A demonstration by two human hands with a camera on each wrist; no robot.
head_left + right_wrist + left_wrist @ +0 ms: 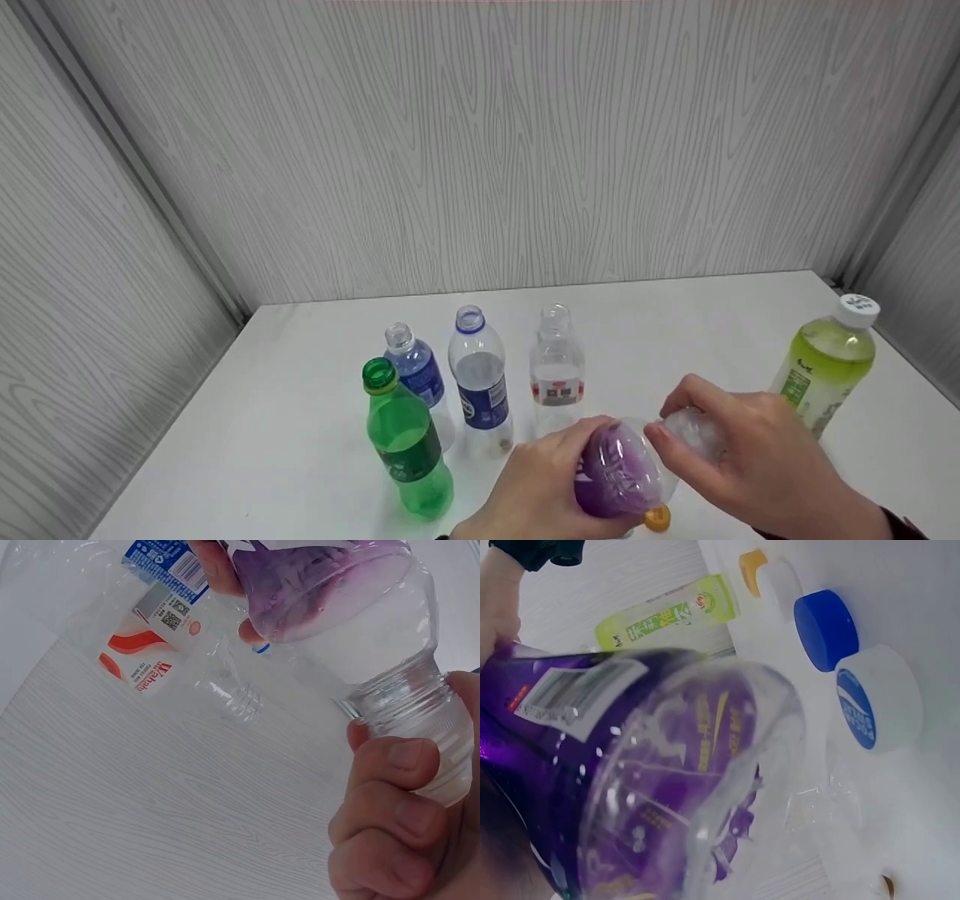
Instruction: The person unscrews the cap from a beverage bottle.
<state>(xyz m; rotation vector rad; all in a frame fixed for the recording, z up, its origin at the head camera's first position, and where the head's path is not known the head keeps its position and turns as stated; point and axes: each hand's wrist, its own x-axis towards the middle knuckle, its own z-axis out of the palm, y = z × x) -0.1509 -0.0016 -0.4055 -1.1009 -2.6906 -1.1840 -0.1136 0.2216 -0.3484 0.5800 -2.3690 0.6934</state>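
My left hand (536, 484) grips a clear plastic bottle with a purple label (619, 472), tilted with its base toward the left and its neck to the right. In the right wrist view the bottle's threaded neck (401, 701) shows between the label and my right hand (397, 817). The fingers and thumb of that hand are curled round a clear ribbed cap (454, 772) at the neck. An orange cap (658, 518) lies on the table just beneath the bottle.
On the left stand an uncapped green bottle (409, 450), two blue-labelled bottles (484, 405) (421, 379) and a red-and-white-labelled one (557, 375). A white-capped green tea bottle (836, 345) stands right. A blue cap (826, 630) and white caps (889, 701) lie below the bottle.
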